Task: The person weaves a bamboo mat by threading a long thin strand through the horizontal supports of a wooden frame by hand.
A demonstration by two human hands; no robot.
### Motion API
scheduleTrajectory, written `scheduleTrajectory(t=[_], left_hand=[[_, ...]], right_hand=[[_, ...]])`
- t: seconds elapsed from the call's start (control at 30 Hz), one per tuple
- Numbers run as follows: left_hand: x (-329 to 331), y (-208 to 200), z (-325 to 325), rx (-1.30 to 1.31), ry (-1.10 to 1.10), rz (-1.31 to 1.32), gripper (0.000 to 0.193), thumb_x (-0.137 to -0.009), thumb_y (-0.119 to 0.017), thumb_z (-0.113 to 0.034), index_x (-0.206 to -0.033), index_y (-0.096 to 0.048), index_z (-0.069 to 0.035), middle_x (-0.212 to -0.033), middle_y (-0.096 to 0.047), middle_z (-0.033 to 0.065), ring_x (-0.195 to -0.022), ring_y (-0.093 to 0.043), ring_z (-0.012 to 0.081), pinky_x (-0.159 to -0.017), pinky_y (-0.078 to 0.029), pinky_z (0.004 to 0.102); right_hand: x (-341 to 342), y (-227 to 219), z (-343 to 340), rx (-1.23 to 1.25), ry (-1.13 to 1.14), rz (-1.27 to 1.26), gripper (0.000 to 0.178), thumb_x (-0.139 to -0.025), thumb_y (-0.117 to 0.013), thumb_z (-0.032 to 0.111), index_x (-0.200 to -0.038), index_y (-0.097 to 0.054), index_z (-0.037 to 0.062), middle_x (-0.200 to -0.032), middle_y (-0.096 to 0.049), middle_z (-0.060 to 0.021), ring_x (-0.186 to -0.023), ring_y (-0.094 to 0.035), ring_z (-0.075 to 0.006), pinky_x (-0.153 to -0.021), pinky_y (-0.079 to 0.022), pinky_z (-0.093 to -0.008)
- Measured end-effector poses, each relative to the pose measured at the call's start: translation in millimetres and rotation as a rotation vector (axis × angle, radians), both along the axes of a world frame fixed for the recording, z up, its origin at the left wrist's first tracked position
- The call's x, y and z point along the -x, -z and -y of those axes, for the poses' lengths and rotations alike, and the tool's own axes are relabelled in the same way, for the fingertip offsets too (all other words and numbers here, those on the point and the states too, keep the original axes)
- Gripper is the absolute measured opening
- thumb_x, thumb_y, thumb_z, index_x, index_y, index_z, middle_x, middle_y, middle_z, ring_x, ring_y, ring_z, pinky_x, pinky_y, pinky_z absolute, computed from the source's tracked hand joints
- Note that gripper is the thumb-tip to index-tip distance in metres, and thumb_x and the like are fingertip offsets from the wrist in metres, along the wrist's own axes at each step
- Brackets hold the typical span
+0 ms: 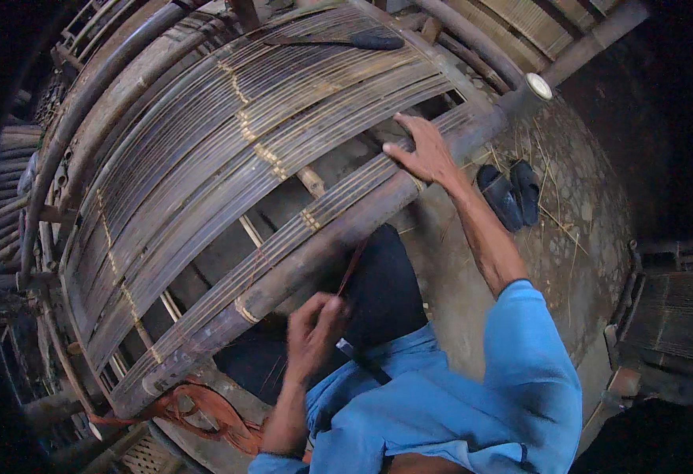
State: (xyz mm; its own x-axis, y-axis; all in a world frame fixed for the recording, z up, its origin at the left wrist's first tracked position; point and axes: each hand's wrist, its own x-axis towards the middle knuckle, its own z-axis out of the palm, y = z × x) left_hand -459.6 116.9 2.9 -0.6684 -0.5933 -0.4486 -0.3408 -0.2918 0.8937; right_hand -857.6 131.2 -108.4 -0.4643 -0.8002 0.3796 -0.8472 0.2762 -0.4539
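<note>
A bamboo bench [173,158] of long, thin slats spreads before me, bound across with pale lashings [244,118]. Along its near edge runs a thick bamboo pole [346,233]. Between the wide slat deck and a narrow band of slats [228,296] beside the pole lies a long gap. My right hand [425,150] rests on this band near its right end, thumb and fingers apart. Nearer my body, my left hand [312,332] is closed, slightly blurred, on a thin reddish strand [354,265] that rises toward the pole.
A dark-handled blade [374,40] lies at the bench's far side. Dark slippers [511,193] and loose straw [560,221] are on the floor at right. An orange bundle of straps [204,419] sits by the bench's near left corner. Another slatted bench [532,31] stands at the upper right.
</note>
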Motion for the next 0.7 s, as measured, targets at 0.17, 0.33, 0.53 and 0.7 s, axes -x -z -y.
scheduleTrajectory(t=[0.17,0.33,0.53,0.7], left_hand=[[-66.3,-45.3,34.5,0.451,-0.098,0.026,0.018,-0.096,-0.068,-0.014,-0.095,-0.077,0.002,-0.086,-0.074,0.0058,-0.080,-0.064,0.0111,-0.076,-0.049,0.0281],[-106.9,-34.7,116.2,0.548,-0.420,0.220,0.018,-0.087,-0.079,-0.017,-0.091,-0.078,0.000,-0.075,-0.068,-0.0016,-0.070,-0.056,0.0077,-0.068,-0.044,0.0251],[-34.4,12.6,163.2,0.876,-0.233,0.295,0.019,-0.084,-0.079,-0.020,-0.088,-0.079,-0.002,-0.067,-0.066,0.0019,-0.062,-0.056,0.0100,-0.060,-0.045,0.0299],[127.6,51.7,154.5,1.087,0.218,0.416,0.021,-0.079,-0.073,-0.026,-0.087,-0.078,-0.007,-0.078,-0.071,0.0209,-0.072,-0.070,0.0377,-0.067,-0.055,0.0471]], right_hand=[[-58.7,-41.6,-20.4,-0.055,-0.335,0.238,0.068,-0.084,-0.076,0.046,-0.136,-0.055,0.0074,-0.126,-0.064,-0.0158,-0.120,-0.058,-0.0328,-0.103,-0.044,-0.0436],[-54.0,-99.5,-42.7,-0.289,-0.578,0.664,0.035,-0.078,-0.087,0.028,-0.099,-0.067,0.0077,-0.102,-0.065,-0.0034,-0.097,-0.060,-0.0182,-0.083,-0.045,-0.0329],[6.6,-93.1,-47.7,-0.174,-0.494,0.288,0.023,-0.085,-0.080,0.029,-0.092,-0.075,0.0085,-0.101,-0.070,-0.0066,-0.102,-0.061,-0.0253,-0.096,-0.043,-0.0414],[72.3,-47.4,-24.2,-0.288,-0.165,0.113,0.028,-0.087,-0.072,0.030,-0.102,-0.075,0.0066,-0.104,-0.074,-0.0150,-0.101,-0.065,-0.0314,-0.094,-0.048,-0.0438]])
